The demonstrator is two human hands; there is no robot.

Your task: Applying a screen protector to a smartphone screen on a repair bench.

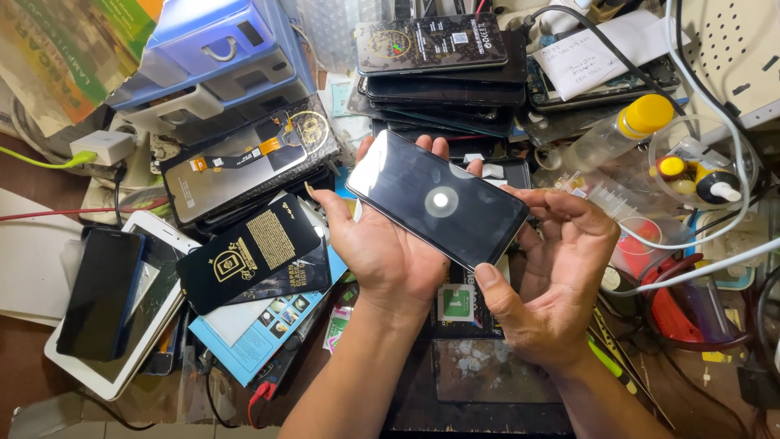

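A black smartphone [437, 199] with a dark glossy screen lies tilted across my palms, its top end toward the upper left. My left hand [382, 252] cradles it from beneath, fingers curling up past the far edge. Around the phone's lower right end closes my right hand [561, 276], thumb pressed at the near corner and fingers along the right side. A round light reflection shows in the middle of the screen.
A stack of phone screens [443, 73] sits behind. Screen parts with flex cables [236, 158], a black packet [248, 252], a white tablet [122, 309] and a dark phone [101, 293] lie left. A yellow-capped bottle [617, 130], cables and red tools [674, 309] crowd the right.
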